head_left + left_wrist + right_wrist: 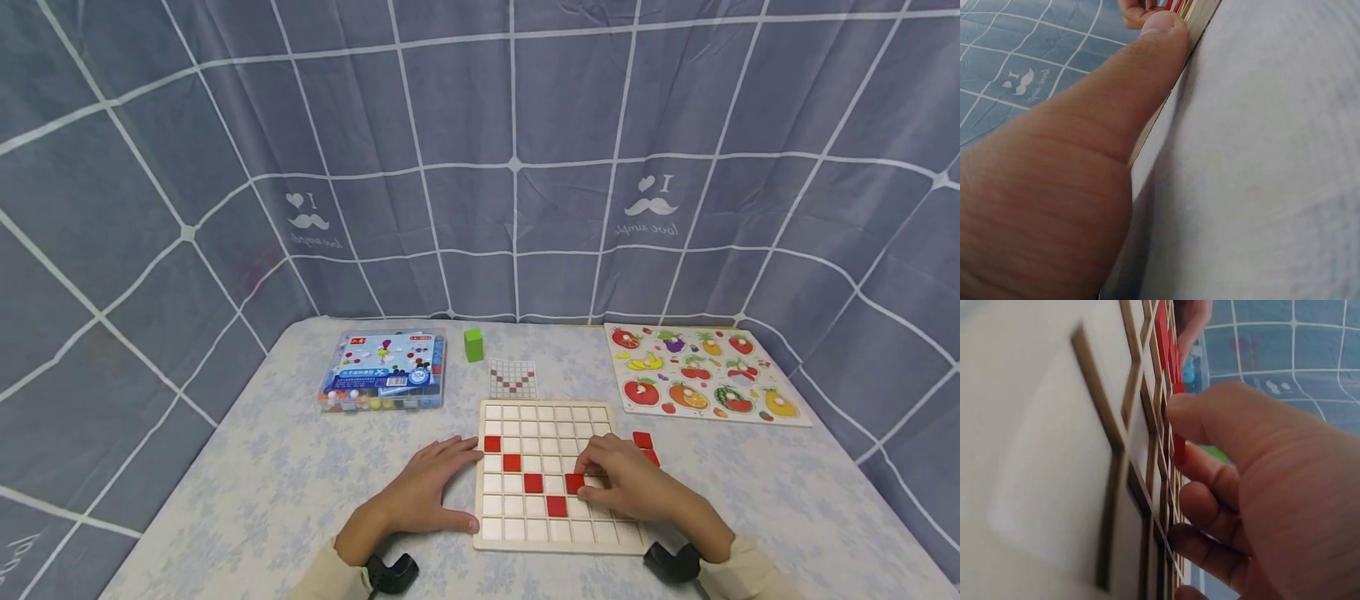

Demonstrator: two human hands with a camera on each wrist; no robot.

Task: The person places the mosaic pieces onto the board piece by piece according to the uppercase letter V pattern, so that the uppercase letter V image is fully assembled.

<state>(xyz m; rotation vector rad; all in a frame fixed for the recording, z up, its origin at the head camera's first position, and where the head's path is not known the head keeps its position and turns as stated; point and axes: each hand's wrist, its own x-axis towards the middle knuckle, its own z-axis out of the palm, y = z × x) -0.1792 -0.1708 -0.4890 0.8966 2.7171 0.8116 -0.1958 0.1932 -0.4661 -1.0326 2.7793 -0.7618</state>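
Observation:
A wooden grid board point(517, 530) with pale square cells lies in front of me. Red square tiles point(533, 483) form a slanting line in it, going down from the left edge. My right hand point(626, 482) pinches another red tile point(574, 484) between thumb and fingers over a cell right of that line. In the right wrist view the pinched tile point(1179, 449) shows partly between thumb and fingertip. At the board's left edge my left hand point(431, 492) rests with fingers spread, its thumb point(1160, 37) touching the frame.
Beyond the board lies a small printed pattern card point(513, 379), with a green block point(473, 345) behind it. A clear plastic box point(384, 371) of coloured pieces stands back left; a fruit puzzle board point(705, 373) lies back right. Loose red tiles point(642, 440) lie beside my right hand.

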